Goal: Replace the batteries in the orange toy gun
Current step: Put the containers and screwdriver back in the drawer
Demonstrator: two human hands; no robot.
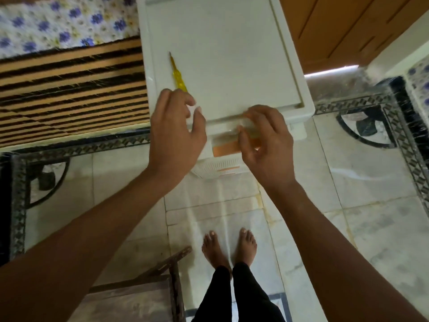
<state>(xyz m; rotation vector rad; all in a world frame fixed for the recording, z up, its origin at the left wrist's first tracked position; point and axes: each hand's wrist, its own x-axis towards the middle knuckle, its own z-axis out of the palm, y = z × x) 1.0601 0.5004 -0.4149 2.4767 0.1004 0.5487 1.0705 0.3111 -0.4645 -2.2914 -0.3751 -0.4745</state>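
Note:
The orange toy gun (226, 148), orange and white with a ribbed white part, hangs just past the front edge of the white plastic table (222, 54). My right hand (264, 145) grips it from the right, fingers curled round its blurred, pale upper part. My left hand (176, 133) hovers over the table's front left corner with curled fingers. Something small and white shows between its thumb and fingertips, too blurred to name. A yellow screwdriver (177, 76) lies on the table just beyond that hand, tip pointing away. No batteries are visible.
A striped mat (69, 89) and a flowered cloth (58, 22) lie left of the table. A wooden door (348, 26) stands to the right. A dark wooden stool (144, 296) sits near my bare feet (229, 247) on the patterned tile floor.

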